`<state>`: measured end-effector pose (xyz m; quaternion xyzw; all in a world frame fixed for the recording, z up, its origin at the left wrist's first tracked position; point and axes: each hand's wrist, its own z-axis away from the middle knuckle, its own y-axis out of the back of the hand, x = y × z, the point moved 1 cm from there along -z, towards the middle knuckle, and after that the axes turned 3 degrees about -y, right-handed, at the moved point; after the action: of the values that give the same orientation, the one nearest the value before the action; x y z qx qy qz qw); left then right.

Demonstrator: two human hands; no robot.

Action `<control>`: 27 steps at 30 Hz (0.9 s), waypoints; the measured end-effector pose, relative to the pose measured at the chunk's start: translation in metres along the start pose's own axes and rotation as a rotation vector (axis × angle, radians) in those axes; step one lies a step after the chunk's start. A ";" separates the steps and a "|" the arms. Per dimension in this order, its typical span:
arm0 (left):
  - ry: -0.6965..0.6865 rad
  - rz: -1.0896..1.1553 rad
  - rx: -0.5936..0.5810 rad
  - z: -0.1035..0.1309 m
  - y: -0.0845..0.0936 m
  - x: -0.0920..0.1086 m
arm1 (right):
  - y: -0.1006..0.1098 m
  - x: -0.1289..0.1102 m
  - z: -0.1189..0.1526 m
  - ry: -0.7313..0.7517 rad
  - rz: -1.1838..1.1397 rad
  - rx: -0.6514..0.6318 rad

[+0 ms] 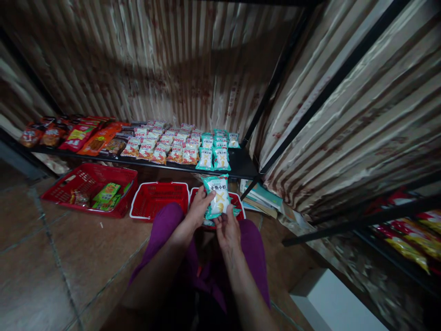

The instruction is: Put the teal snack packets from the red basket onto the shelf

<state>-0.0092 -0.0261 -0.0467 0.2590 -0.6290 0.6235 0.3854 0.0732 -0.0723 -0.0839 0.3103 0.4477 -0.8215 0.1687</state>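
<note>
Between my hands is a teal-and-white snack bag (219, 197), its printed front tilted up toward me. My left hand (200, 205) grips its left edge, thumb over the front. At the lower right, my right hand (228, 229) closes on the same bag with the thumb in front and fingers below. Behind it, matching teal bags (221, 159) lie in rows at the right part of the black shelf (241, 162). Under my hands is a red basket with a white rim (237, 200), partly hidden, with more teal packaging inside.
Red-and-white snack bags (161, 151) and orange and red packets (99, 139) fill the shelf leftward. On the floor are a red basket (127, 202) with green packets and a white-rimmed red basket (135, 207). Books (265, 197), a white box (339, 303) and another shelf's packets (406, 241) lie right.
</note>
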 end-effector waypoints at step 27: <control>0.107 -0.151 -0.248 0.022 0.012 0.009 | -0.035 -0.055 -0.012 0.075 0.175 -0.053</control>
<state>-0.0281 -0.0456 -0.0449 0.2225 -0.6585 0.5233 0.4930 0.0992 -0.0429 -0.0309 0.3742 0.4465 -0.7792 0.2312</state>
